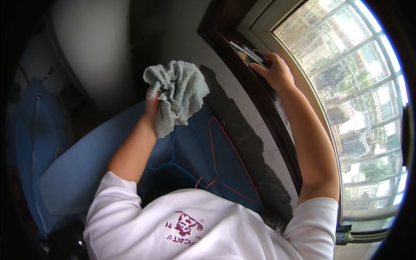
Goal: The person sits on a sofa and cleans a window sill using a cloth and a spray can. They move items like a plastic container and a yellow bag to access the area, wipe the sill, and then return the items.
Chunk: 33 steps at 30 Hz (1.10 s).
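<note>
My left hand (152,105) grips a crumpled grey-green towel-like cloth (182,91), raised in front of me; the folds hide most of its fingers. Over on the dark brown window sill (224,52), my right hand (278,71) reaches to several small items lying in the frame's corner. Its thumb and fingers straddle the near end of a thin white toothed strip (245,53) and something dark beside it. Whether the fingers are closed on these is unclear. A small yellowish piece (242,56) lies beside the strip.
Below the cloth, a blue clothes hanger (172,161) and a pink one (227,139) lie against a large blue surface (91,156). A barred window (357,97) runs along the right. At lower right a small labelled container (343,238) stands by the window frame. A pale curved body (87,42) rises at upper left.
</note>
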Each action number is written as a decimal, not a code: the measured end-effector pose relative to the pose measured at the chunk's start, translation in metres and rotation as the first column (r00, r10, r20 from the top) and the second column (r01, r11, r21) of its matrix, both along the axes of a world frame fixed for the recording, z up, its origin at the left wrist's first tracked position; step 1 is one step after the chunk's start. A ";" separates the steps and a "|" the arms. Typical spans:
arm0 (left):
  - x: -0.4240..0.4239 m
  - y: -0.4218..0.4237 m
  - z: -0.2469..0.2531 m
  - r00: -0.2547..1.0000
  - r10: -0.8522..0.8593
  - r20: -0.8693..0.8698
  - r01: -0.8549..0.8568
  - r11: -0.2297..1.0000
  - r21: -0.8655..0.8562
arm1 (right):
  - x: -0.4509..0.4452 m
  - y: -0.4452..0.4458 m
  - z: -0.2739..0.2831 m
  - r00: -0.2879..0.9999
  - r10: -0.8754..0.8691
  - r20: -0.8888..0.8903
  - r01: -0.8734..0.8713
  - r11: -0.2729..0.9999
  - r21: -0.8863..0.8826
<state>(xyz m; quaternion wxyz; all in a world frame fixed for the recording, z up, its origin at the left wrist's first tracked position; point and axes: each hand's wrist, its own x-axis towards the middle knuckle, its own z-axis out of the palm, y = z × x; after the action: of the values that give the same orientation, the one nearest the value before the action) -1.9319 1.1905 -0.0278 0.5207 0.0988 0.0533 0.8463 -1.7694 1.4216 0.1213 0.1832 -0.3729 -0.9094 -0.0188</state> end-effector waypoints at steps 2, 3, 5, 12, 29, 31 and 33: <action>0.004 0.003 0.001 1.000 0.003 -0.003 -0.003 1.000 -0.007 | 0.008 0.006 -0.004 0.987 0.142 -0.073 -0.142 0.990 0.011; 0.005 0.005 0.002 1.000 0.006 -0.003 -0.006 1.000 -0.019 | 0.010 0.001 0.001 0.973 0.210 -0.093 -0.208 0.978 0.029; 0.007 0.011 0.004 0.999 0.033 -0.026 -0.034 0.998 -0.049 | 0.016 -0.003 0.003 0.968 0.243 -0.067 -0.238 0.968 0.075; -0.006 0.081 0.017 0.931 0.265 -0.252 -0.313 0.933 -0.176 | 0.031 -0.013 -0.005 0.968 0.203 0.148 -0.213 0.976 0.051; 0.022 0.196 0.013 0.592 0.441 -0.675 -0.688 0.713 -0.138 | 0.296 -0.192 -0.006 0.958 0.133 -0.255 -0.145 0.989 -0.027; 0.079 0.195 -0.005 0.522 0.518 -0.678 -0.716 0.698 -0.017 | 0.315 -0.205 -0.015 0.825 0.004 -0.565 -0.110 0.982 -0.153; 0.135 0.183 -0.005 0.423 0.512 -0.747 -0.730 0.681 0.053 | 0.328 -0.216 -0.020 0.719 -0.099 -0.688 -0.073 0.974 -0.215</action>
<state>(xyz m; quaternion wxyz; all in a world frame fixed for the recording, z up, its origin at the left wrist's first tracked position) -1.7970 1.3731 -0.0324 0.1104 0.3151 0.4018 0.8527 -1.4411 1.2052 0.1015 0.4668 -0.3774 -0.7675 0.2251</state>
